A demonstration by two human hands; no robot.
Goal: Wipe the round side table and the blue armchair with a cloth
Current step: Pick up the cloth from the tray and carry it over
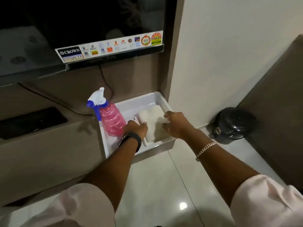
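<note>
A folded white cloth (153, 124) lies in a white tray (131, 104) on the end of a brown TV console. My left hand (136, 128) rests on the cloth's left edge, fingers curled onto it. My right hand (174, 122) touches the cloth's right side, fingertips on the fabric. A pink spray bottle (111, 119) with a blue and white trigger head stands in the tray's left part, right beside my left hand. Neither the round side table nor the blue armchair is in view.
A television (82, 30) hangs above the console, with a cable running down behind the bottle. A black flat device (31, 122) lies on the console at left. A small black pedal bin (232, 124) stands on the glossy floor by the white wall.
</note>
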